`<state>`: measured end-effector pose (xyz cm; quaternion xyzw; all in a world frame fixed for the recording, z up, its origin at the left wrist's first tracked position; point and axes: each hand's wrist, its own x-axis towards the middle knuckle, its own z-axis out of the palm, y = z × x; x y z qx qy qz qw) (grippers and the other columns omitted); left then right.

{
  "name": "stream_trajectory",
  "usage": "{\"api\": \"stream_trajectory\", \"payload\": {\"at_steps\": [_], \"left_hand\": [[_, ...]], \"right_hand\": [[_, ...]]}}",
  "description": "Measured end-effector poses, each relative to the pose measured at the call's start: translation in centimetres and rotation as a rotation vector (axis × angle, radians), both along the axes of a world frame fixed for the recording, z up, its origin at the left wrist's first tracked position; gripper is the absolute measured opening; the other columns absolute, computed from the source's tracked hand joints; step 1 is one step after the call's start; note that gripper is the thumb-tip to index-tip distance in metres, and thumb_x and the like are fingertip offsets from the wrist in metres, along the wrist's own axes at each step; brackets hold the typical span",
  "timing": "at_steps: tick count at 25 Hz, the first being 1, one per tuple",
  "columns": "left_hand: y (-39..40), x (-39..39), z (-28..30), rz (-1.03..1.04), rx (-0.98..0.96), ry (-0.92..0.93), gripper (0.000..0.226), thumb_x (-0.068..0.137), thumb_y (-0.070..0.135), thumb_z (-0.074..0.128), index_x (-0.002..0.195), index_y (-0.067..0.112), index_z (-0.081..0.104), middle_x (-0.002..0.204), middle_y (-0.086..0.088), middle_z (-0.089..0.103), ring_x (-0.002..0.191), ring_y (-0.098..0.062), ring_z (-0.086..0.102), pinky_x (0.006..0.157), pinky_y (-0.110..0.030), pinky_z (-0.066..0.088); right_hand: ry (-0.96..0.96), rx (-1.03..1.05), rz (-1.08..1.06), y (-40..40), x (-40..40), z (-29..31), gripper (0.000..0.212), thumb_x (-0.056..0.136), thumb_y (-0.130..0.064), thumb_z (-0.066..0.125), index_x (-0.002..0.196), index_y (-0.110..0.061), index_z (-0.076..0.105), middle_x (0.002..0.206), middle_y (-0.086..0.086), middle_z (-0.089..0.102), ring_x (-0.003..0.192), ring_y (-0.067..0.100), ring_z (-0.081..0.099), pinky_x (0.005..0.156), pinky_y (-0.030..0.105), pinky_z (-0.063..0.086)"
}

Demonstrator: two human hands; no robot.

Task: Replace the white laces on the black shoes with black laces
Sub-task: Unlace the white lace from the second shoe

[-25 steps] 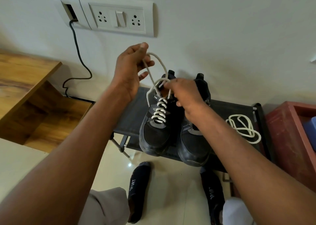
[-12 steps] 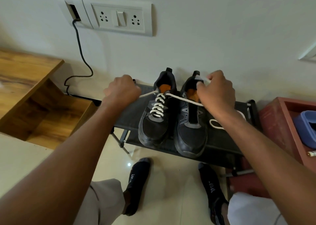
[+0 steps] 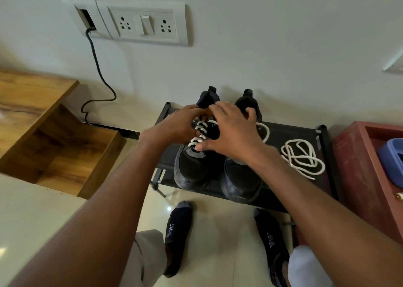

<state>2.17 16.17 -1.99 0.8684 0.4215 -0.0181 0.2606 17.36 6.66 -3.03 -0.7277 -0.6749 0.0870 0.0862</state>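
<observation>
Left hand [image 3: 174, 126]: you've got it at the top of the left shoe [image 3: 194, 155], fingers curled in by the upper eyelets, looks like you're pinching the white lace [image 3: 199, 134] to work it loose.
Right hand [image 3: 232, 129]: spread over both shoes, thumb down on the lowest crossings, fingers straight; steadying, I'd say, not gripping.
Right shoe [image 3: 242, 177]: just beside its twin on the black rack [image 3: 305, 131], no lace showing where it's visible, so likely stripped already.
Loose lace [image 3: 302, 158]: piled at the right of the rack, out of your way.
Black laces: none in view.
</observation>
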Motion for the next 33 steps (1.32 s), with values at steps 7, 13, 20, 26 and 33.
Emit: {"api": "stream_trajectory", "payload": {"at_steps": [7, 13, 20, 26, 33], "left_hand": [[1.9, -0.4, -1.6, 0.033, -0.047, 0.009, 0.025, 0.102, 0.04, 0.061, 0.125, 0.032, 0.054, 0.124, -0.006, 0.066, 0.108, -0.026, 0.064, 0.094, -0.044, 0.051], [2.5, -1.4, -1.7, 0.059, -0.038, -0.072, 0.015, 0.102, 0.044, 0.061, 0.115, 0.036, 0.058, 0.158, 0.008, 0.048, 0.138, -0.023, 0.05, 0.111, -0.044, 0.041], [1.5, 1.0, -1.9, 0.226, 0.04, -0.17, 0.018, 0.087, 0.053, 0.077, 0.101, 0.042, 0.078, 0.144, 0.017, 0.056, 0.129, -0.012, 0.052, 0.106, -0.05, 0.035], [0.8, 2.1, -1.7, 0.42, -0.019, -0.286, 0.015, 0.075, 0.036, 0.091, 0.082, 0.025, 0.083, 0.094, 0.02, 0.061, 0.101, -0.005, 0.053, 0.093, -0.043, 0.029], [1.5, -0.1, -0.9, 0.775, -0.44, -0.647, 0.01, 0.089, 0.017, 0.081, 0.087, 0.008, 0.076, 0.08, -0.002, 0.071, 0.078, -0.013, 0.063, 0.068, -0.027, 0.047]], "right_hand": [[-0.097, -0.101, -0.005, 0.1, -1.1, -2.1, 0.136, 0.058, -0.091, 0.071, 0.163, -0.024, 0.016, 0.17, -0.002, 0.021, 0.158, 0.02, 0.019, 0.121, 0.067, 0.005], [-0.125, -0.018, -0.062, 0.0, -1.2, -2.3, 0.132, 0.052, -0.094, 0.072, 0.155, -0.025, 0.029, 0.162, -0.001, 0.036, 0.155, 0.022, 0.028, 0.121, 0.066, 0.009], [-0.065, -0.045, -0.04, 0.1, -0.9, -2.3, 0.135, 0.054, -0.088, 0.077, 0.159, -0.022, 0.022, 0.166, -0.002, 0.031, 0.157, 0.019, 0.023, 0.122, 0.067, 0.006], [-0.059, -0.024, -0.065, 0.1, -1.2, -2.4, 0.132, 0.052, -0.088, 0.078, 0.155, -0.023, 0.028, 0.163, -0.002, 0.034, 0.155, 0.02, 0.026, 0.121, 0.067, 0.007], [-0.029, -0.035, -0.083, 0.0, -0.9, -2.4, 0.131, 0.053, -0.085, 0.081, 0.156, -0.025, 0.027, 0.165, -0.001, 0.031, 0.156, 0.022, 0.023, 0.121, 0.068, 0.007]]}}
